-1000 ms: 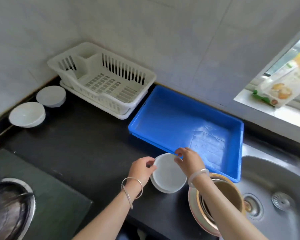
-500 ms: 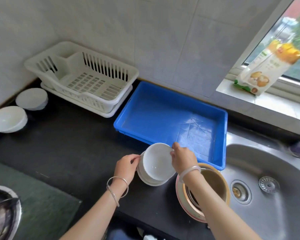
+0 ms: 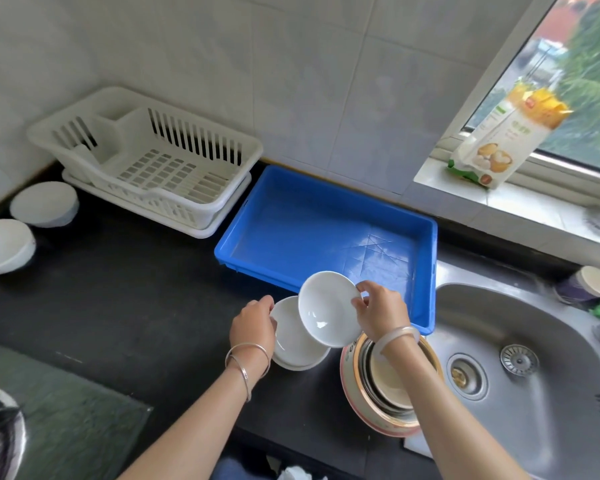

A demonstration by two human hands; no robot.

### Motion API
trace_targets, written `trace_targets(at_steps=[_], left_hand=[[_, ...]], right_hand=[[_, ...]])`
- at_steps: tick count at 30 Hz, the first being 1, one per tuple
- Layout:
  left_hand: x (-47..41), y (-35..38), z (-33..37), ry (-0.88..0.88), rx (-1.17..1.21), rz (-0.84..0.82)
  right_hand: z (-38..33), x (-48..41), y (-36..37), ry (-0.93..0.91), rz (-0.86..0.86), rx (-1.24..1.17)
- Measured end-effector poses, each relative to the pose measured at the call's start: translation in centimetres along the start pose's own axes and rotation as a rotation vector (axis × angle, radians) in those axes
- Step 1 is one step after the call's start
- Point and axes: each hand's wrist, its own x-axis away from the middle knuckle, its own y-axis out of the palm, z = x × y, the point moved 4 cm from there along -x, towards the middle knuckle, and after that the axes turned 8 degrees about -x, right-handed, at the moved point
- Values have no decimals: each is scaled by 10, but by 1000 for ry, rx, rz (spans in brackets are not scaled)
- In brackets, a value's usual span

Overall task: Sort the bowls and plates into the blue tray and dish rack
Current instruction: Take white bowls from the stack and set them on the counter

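Observation:
My right hand point(image 3: 381, 311) pinches the rim of a small white plate point(image 3: 326, 306), lifted and tilted just in front of the blue tray point(image 3: 426, 271). Beneath it, a short stack of white plates point(image 3: 291, 344) rests on the black counter, and my left hand point(image 3: 253, 323) grips the stack's left edge. The blue tray holds nothing. Left of the tray, against the wall, the white dish rack point(image 3: 146, 157) stands with nothing in it. At the far left sit two white bowls, one upside down point(image 3: 44, 207) and one tilted at the frame edge point(image 3: 2, 245).
A pot with a pink and gold rim point(image 3: 388, 386) stands right of the plate stack, partly under my right arm. The steel sink point(image 3: 534, 358) lies to the right. A cup point(image 3: 589, 285) sits behind it. A food packet point(image 3: 499, 140) leans on the window sill.
My right hand has lifted the top plate off the stack and tilted it up toward the blue tray. My left hand stays on the stack's edge.

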Motion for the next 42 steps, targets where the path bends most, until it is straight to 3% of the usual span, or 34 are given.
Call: trace_targets(at_steps=[8,14,20,30,42], left_hand=[[-8,-11,2,-51,74,-87],[-21,-50,-15,-42,241,6],[-33,-82,-63,-159,430,79],[-31,-107,-221,-566,767,315],[-55,-116,-333,-900,1075,566]], right_hand=[[-5,2,-14,20,33,-50],[-32,2,-33,-39,22,-149],[-74,-11,-27,-119,-30,-215],[-178,-53,96,-128,-321,-318],[-285,-102,255,-98,-438,-315]])
